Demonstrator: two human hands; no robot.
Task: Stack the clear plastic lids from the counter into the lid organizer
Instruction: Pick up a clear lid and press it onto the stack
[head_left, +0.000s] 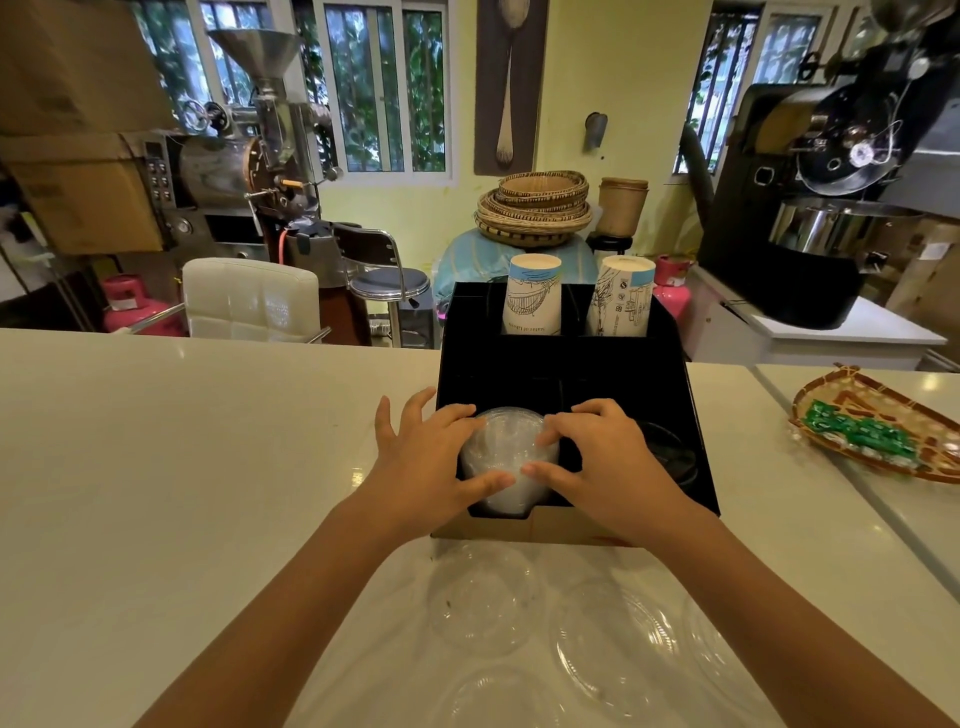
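Your left hand (426, 457) and right hand (608, 457) both gripped the stack of clear lids (506, 457) from either side, fingers curled on it, in the front-left slot of the black organizer (566, 364) (more loose lids (485, 597) lay on the white counter (182, 441) just in front)

Pale yellow wall (623, 78) at the back, barred windows (384, 88) with green leaves outside. Left of the windows sits a steel coffee roaster (234, 156); below them a white padded chair (249, 299) and a bar stool (387, 283). Right of them, stacked woven baskets (535, 208) and a big black roaster (821, 197).
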